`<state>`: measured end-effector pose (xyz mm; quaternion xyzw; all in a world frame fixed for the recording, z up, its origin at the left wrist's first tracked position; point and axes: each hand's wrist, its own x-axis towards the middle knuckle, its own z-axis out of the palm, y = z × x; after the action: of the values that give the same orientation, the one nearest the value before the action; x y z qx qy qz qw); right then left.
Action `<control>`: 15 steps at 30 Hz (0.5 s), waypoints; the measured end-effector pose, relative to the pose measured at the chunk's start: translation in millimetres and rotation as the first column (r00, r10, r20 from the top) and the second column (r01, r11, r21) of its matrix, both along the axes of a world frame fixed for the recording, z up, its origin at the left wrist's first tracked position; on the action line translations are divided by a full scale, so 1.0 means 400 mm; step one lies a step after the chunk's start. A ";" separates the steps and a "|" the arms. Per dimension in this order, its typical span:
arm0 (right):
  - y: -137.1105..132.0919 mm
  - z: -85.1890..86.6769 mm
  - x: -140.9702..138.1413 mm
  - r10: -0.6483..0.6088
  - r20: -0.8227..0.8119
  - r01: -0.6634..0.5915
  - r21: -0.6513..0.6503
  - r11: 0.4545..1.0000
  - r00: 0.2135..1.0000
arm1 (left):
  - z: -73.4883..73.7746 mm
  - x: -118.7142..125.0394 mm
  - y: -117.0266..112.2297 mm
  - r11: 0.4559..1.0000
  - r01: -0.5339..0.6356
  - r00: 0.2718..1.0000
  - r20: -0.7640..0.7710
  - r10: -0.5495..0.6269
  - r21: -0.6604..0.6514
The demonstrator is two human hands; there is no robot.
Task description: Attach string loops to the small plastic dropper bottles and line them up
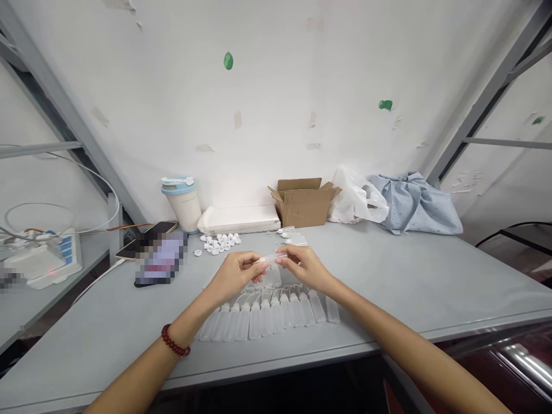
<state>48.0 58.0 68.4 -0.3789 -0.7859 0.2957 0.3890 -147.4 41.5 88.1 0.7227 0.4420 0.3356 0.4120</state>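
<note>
- Clear plastic shows between our two hands: we hold one small translucent piece [275, 258], nearly level, above the middle of the grey table [409, 270].
- Our left hand [238, 271] pinches its left end in a narrow grip.
- Our right hand [305, 267] pinches the other end just as narrowly, so both hold the same piece.
- Nearer to us than the hands lies a row of translucent bottles [265, 319], side by side, their thin white tips curving at the far end.
- Beyond our left hand we see loose small white caps [221, 244] in a cluster.
- Behind these we have a flat white stack [241, 218], with a blue-lidded cup [183, 207] on its left and an open cardboard box [304, 208] on its right.
- Further right we see a white plastic bag [353, 198] against a light blue cloth [418, 204].
- A dark red bracelet [175, 341] rings our left wrist.
</note>
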 end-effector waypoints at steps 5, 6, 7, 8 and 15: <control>-0.011 0.010 -0.006 -0.051 -0.052 0.046 -0.093 0.995 0.997 | -0.005 0.002 -0.005 0.988 0.003 0.999 -0.037 0.002 0.152; -0.012 0.010 -0.007 -0.062 -0.068 0.055 -0.099 0.994 0.996 | -0.005 0.002 -0.006 0.987 0.003 0.999 -0.041 0.004 0.160; -0.013 0.009 -0.008 -0.067 -0.080 0.059 -0.097 0.994 0.995 | -0.004 0.003 -0.005 0.988 0.005 0.999 -0.038 0.001 0.156; -0.012 0.007 -0.009 -0.067 -0.087 0.060 -0.086 0.995 0.994 | -0.003 0.003 -0.005 0.990 0.012 1.000 -0.030 -0.008 0.138; -0.004 -0.012 -0.009 -0.051 -0.038 0.054 0.075 0.996 0.998 | -0.001 0.001 0.003 0.998 0.051 0.998 0.049 -0.050 -0.022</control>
<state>44.2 56.6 63.7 -0.3788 -0.7792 0.2622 0.4249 -147.0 42.8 87.6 0.7203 0.4175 0.3373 0.4394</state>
